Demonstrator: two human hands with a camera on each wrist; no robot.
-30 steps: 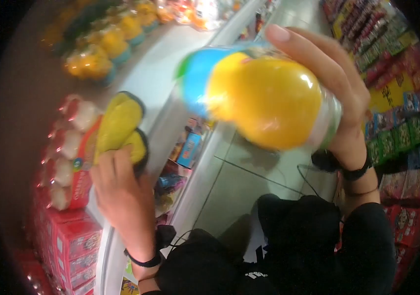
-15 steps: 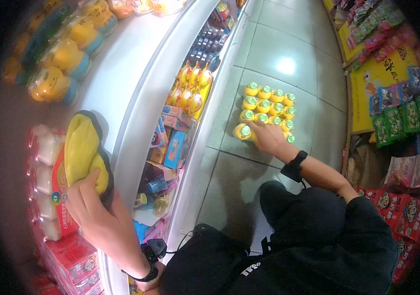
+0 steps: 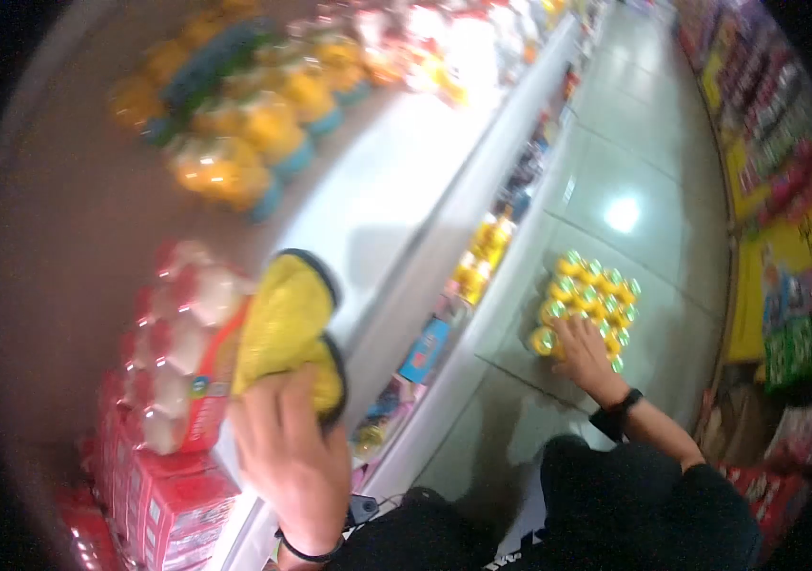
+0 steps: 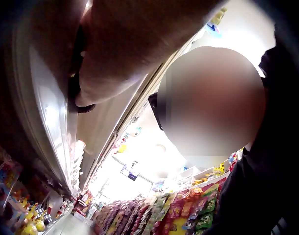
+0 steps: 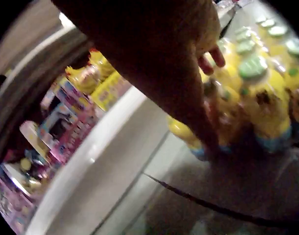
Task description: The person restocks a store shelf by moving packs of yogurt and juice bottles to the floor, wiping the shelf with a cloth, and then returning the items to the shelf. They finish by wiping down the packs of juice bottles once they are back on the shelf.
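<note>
In the head view my left hand (image 3: 292, 457) grips a folded yellow cloth (image 3: 282, 324) with a black edge, lying on the white shelf. The left wrist view shows only the hand's underside, and no cloth. My right hand (image 3: 585, 357) reaches down to the tiled floor, among rows of yellow bottles (image 3: 606, 295) with green lids and blue bases. Seen from the right wrist, one digit (image 5: 208, 132) runs down between the bottles and other fingertips (image 5: 205, 66) hover at lid height. I cannot tell whether this hand grips a bottle.
Shrink-wrapped yellow bottles (image 3: 263, 124) and white jars with red lids (image 3: 187, 305) stand on the shelf. Red boxes (image 3: 177, 514) sit nearer me. Lower shelves hold toys and a blue box (image 3: 425, 350). Hanging snack packets (image 3: 796, 343) line the aisle's right side.
A second ago my right hand held a yellow bottle up close to the head camera; half a second ago it was down among the floor bottles, as now. The left hand keeps the cloth.
</note>
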